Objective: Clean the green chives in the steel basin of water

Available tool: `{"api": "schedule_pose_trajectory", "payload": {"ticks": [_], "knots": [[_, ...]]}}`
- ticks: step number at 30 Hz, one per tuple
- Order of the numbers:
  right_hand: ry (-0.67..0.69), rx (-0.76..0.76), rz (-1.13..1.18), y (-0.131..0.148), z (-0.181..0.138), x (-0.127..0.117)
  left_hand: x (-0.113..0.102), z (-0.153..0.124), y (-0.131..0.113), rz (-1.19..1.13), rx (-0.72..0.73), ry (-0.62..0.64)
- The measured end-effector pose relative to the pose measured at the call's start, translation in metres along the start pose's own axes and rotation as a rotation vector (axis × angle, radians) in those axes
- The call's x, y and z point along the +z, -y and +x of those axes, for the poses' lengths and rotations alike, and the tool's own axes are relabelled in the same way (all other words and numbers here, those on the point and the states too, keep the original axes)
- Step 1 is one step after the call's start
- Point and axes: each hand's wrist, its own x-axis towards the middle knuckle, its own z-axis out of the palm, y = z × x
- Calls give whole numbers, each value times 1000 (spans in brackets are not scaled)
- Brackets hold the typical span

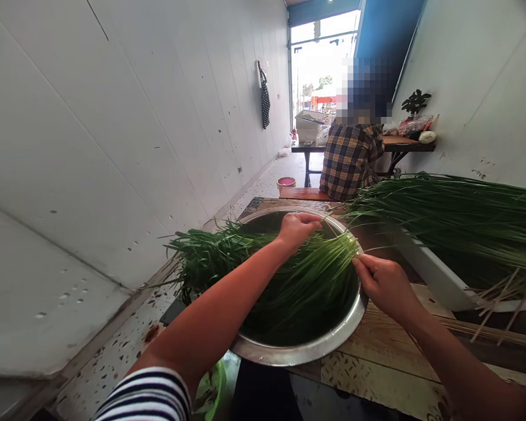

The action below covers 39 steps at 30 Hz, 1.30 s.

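Note:
A large steel bowl (pixel 333 342) sits on a worn wooden table (pixel 390 351) in front of me, with long green chives (pixel 307 280) lying across it. My left hand (pixel 297 229) is closed on a bunch of these chives over the bowl's far side. My right hand (pixel 383 283) pinches the root ends of the same bunch at the bowl's right rim. More chives (pixel 206 254) hang over the bowl's left edge.
A big heap of chives (pixel 456 219) lies in a white tray (pixel 433 275) at the right. A person in a plaid shirt (pixel 349 158) sits ahead at a table (pixel 409 146) with boxes. A white wall runs close along the left; a pink bowl (pixel 286 182) stands on the floor.

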Motion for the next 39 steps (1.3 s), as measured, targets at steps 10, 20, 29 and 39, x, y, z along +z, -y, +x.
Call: {"api": "schedule_pose_trajectory", "payload": {"ticks": [10,20,29,39], "knots": [[2,1,-7,1,0,-1,-1,0,1,26,0,3],[3,3,-9,0,0,0,-1,1,3,47,16,-7],[30,48,-7,0,-2,-2,-1,-2,1,114,81,-14],[42,85,-9,1,0,-2,5,-9,3,206,129,91]]}}
